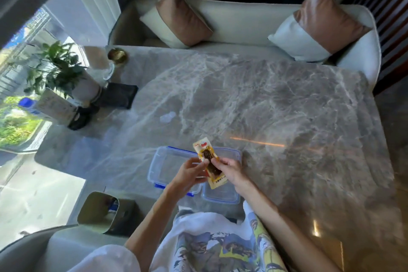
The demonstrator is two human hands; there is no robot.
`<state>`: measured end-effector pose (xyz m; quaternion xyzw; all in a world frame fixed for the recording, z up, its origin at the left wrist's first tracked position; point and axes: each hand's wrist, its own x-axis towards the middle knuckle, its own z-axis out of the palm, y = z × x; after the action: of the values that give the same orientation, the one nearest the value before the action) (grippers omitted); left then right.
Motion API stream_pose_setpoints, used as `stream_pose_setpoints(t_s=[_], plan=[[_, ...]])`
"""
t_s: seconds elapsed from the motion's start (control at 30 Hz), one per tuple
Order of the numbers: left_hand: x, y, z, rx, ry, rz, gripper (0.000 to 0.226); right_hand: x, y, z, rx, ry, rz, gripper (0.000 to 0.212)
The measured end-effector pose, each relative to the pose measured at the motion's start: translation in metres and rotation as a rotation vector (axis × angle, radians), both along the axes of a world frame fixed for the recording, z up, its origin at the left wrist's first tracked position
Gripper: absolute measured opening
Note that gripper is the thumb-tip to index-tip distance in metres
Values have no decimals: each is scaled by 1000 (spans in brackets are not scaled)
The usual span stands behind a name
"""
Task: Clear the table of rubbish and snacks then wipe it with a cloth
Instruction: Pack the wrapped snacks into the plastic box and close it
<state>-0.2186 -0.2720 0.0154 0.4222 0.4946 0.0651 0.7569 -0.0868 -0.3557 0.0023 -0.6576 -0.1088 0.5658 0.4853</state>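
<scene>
Snack packet pinched by left hand and right hand, seemingly above container.

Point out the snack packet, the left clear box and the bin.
snack packet (207,154), head view, on its dark middle window.
left clear box (170,166), head view, on its bare floor.
bin (95,207), head view, on its inner wall.

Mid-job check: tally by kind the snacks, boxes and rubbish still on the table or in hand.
snack packet (held): 1
clear box pieces: 2
clear plastic scrap: 1
Total: 4
</scene>
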Motion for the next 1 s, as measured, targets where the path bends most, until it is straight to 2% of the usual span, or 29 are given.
stream_pose_setpoints(t_s=[0.17,0.3,0.37,0.47,0.53,0.63,0.73,0.9,1.0], plan=[[-57,30,-6,-28,15,128,18,-55,19,-9,-108,-67,166,16],[-99,67,-13,-64,-12,32,14,-82,35,-14,-171,-145,274,23],[-113,83,-19,-94,-11,-7,9,-94,44,-13,-161,-62,130,26],[-122,100,-31,-71,39,35,12,-108,49,-15,-120,235,-180,27],[-125,106,-35,-57,63,56,15,-114,48,-17,-150,302,-286,28],[-127,104,-41,-49,118,17,16,-124,49,-20,-256,167,-403,38],[-123,104,-48,20,175,-28,17,-128,57,-24,-297,72,-480,39],[-103,109,-53,135,261,-90,14,-125,70,-30,-360,-79,-425,41],[-91,111,-59,273,370,-237,12,-119,78,-39,-397,-102,-384,44]])
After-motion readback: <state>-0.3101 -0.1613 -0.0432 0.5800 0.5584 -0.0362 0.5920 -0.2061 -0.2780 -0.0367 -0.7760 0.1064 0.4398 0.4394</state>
